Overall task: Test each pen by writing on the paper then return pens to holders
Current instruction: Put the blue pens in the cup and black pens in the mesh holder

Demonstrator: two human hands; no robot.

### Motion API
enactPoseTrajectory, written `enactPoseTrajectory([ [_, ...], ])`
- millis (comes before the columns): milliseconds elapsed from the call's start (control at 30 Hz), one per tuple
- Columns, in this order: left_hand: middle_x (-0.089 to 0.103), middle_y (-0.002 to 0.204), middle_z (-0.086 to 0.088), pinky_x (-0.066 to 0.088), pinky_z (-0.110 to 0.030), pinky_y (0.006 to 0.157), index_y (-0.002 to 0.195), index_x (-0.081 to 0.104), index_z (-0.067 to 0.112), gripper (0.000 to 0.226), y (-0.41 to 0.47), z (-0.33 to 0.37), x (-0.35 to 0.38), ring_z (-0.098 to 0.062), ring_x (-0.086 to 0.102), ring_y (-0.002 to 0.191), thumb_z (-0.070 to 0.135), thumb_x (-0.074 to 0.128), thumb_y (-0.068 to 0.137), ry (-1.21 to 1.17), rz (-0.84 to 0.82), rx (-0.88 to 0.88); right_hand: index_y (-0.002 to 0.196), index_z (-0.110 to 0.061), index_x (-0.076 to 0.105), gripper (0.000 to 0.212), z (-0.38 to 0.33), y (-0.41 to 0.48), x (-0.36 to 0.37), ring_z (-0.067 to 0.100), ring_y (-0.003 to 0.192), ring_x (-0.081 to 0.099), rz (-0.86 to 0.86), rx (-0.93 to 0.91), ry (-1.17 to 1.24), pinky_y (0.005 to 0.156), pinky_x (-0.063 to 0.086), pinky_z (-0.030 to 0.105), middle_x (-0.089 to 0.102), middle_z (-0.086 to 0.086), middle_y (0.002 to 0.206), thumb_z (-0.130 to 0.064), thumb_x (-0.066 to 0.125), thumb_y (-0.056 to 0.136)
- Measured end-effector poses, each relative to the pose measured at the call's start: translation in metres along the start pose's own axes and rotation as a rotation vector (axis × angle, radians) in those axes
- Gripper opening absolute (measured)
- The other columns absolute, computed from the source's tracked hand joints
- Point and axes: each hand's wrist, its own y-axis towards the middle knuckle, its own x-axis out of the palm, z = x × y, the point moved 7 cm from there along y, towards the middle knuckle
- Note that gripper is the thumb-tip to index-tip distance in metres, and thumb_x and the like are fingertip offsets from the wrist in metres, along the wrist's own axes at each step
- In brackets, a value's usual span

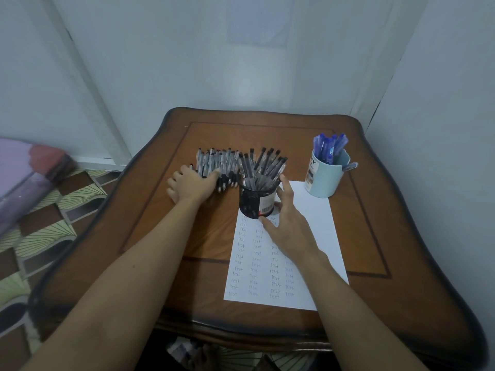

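Brown wood makes up the table (375, 236), and on it lies a white sheet of paper (316, 223) running from the centre down toward 6 o'clock. Its left part is filled with columns of the small handwritten word "test".

At the paper's 12 o'clock end stands a black mesh holder (254, 203) with a barcode label, its base on the sheet's upper left corner. Black-capped pens (267, 164) fan out of it.

At 9 o'clock from the holder, a row of black pens (214, 159) lies side by side on the wood, tips pointing toward the person.

Palm down, the left hand (188, 184) rests on the row's 9 o'clock end, with the thumb stretched across several barrels. Its fingers are bent at the far side, and I cannot tell whether they have hold of any pen.

Spread wide, the right hand (288, 220) sits against the holder's 3 o'clock side. The thumb tip meets the base and the index finger reaches up beside the rim, but the fingers are fairly straight and not closed round it.

At 2 o'clock on the table, apart from the hands, stands a pale blue cup (325, 180) holding blue pens (329, 145). One more blue pen (349, 166) hangs at its 3 o'clock rim.

Green and brown patterned floor (53, 231) shows at 9 o'clock beyond the table.
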Motion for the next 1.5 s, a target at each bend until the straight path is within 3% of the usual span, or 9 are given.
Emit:
enactPoseTrajectory([
  [200,0.033,0.154,-0.022,0.03,-0.045,0.113,0.149,0.031,0.003,0.115,0.01,0.022,0.008,-0.039,0.031,0.141,0.084,0.059,0.073,0.065,-0.06,-0.062,0.146,-0.055,-0.019,0.109,0.002,0.001,0.001,0.021,0.132,0.054,0.013,0.013,-0.019,0.102,0.05,0.041,0.031,-0.006,0.161,-0.031,0.072,0.09],
  [467,0.046,0.145,-0.02,0.039,-0.045,0.108,0.142,0.042,0.004,0.098,0.027,0.024,0.012,-0.038,0.043,0.132,0.071,0.069,0.075,0.113,-0.166,-0.086,0.145,-0.058,-0.018,0.109,0.002,0.001,0.001,0.02,0.133,0.053,0.001,0.027,-0.005,0.104,0.049,0.044,0.032,-0.006,0.161,-0.03,0.072,0.09],
  [567,0.06,0.123,-0.013,0.051,-0.038,0.09,0.121,0.053,0.005,0.073,0.028,0.027,0.009,-0.031,0.058,0.11,0.062,0.071,0.079,0.092,-0.183,-0.031,0.147,-0.054,-0.015,0.106,0.002,0.0,0.001,0.019,0.132,0.054,-0.002,0.021,0.004,0.104,0.05,0.043,0.033,-0.006,0.16,-0.027,0.072,0.091],
  [667,0.061,0.099,-0.008,0.046,-0.03,0.062,0.099,0.052,0.004,0.054,0.027,0.028,0.006,-0.022,0.058,0.081,0.053,0.071,0.086,0.068,-0.183,-0.009,0.149,-0.05,-0.014,0.106,0.001,0.0,0.0,0.019,0.132,0.054,0.002,0.022,0.004,0.104,0.05,0.042,0.033,-0.006,0.16,-0.027,0.071,0.091],
  [833,0.053,0.072,-0.003,0.045,-0.023,0.054,0.074,0.044,0.009,0.051,0.02,0.024,0.0,-0.012,0.05,0.059,0.052,0.065,0.091,0.027,-0.158,0.003,0.149,-0.049,-0.014,0.106,0.002,-0.001,0.0,0.019,0.131,0.055,-0.001,0.026,-0.005,0.103,0.05,0.039,0.035,-0.005,0.159,-0.028,0.072,0.091],
  [1133,0.058,0.081,-0.005,0.038,-0.024,0.047,0.101,0.058,0.003,0.044,0.007,0.012,-0.017,-0.012,0.051,0.061,0.043,0.074,0.087,-0.002,-0.139,-0.008,0.149,-0.049,-0.015,0.105,0.001,-0.001,-0.001,0.019,0.129,0.056,0.0,0.013,-0.015,0.102,0.051,0.039,0.035,-0.005,0.159,-0.03,0.07,0.091],
  [1267,0.053,0.075,-0.004,0.041,-0.025,0.049,0.096,0.057,0.004,0.034,0.004,0.005,-0.021,-0.012,0.049,0.061,0.035,0.071,0.089,-0.075,-0.129,-0.036,0.15,-0.048,-0.014,0.105,0.001,-0.001,-0.001,0.02,0.13,0.056,0.002,0.014,-0.017,0.101,0.051,0.04,0.036,-0.004,0.159,-0.029,0.071,0.091],
  [1400,0.06,0.089,-0.006,0.057,-0.035,0.075,0.094,0.054,0.006,0.035,-0.005,0.002,-0.025,-0.018,0.06,0.079,0.035,0.072,0.089,-0.341,-0.15,-0.105,0.151,-0.047,-0.013,0.105,0.001,-0.001,0.0,0.02,0.131,0.055,-0.001,0.02,-0.02,0.102,0.049,0.04,0.034,-0.005,0.16,-0.031,0.071,0.091],
  [1500,0.065,0.089,-0.007,0.055,-0.033,0.069,0.107,0.055,0.005,0.03,-0.017,0.005,-0.022,-0.018,0.064,0.077,0.023,0.069,0.088,-0.812,-0.261,-0.209,0.152,-0.045,-0.011,0.104,0.002,-0.001,0.001,0.021,0.132,0.054,-0.005,0.031,-0.02,0.104,0.047,0.04,0.032,-0.005,0.16,-0.03,0.071,0.091],
])
